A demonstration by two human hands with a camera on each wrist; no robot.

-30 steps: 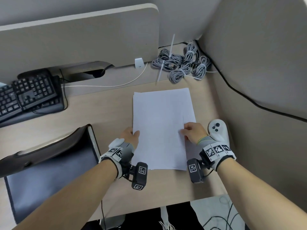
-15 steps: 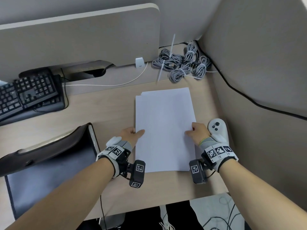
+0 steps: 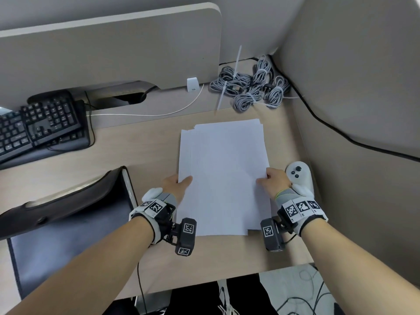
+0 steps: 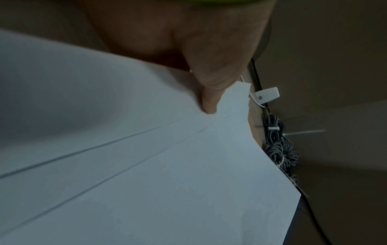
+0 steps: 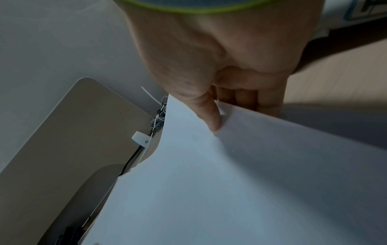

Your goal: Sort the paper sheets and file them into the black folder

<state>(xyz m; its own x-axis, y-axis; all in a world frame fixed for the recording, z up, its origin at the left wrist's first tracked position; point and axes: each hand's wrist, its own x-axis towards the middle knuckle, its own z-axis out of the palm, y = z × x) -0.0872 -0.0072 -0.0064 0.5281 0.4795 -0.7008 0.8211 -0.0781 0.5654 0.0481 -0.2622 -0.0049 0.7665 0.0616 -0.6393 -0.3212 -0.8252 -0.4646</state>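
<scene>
A loose stack of white paper sheets (image 3: 223, 178) lies mid-bench, each hand's fingers pinching one side edge: left hand (image 3: 176, 184) at nine o'clock, right hand (image 3: 273, 181) at three. The soft black folder (image 3: 66, 226) waits at eight o'clock. Unevenly fanned sheets could slip apart when lifted.

The left hand (image 4: 188, 49) thumb presses on fanned paper sheets (image 4: 167, 165); the fingers seem hidden beneath.
</scene>
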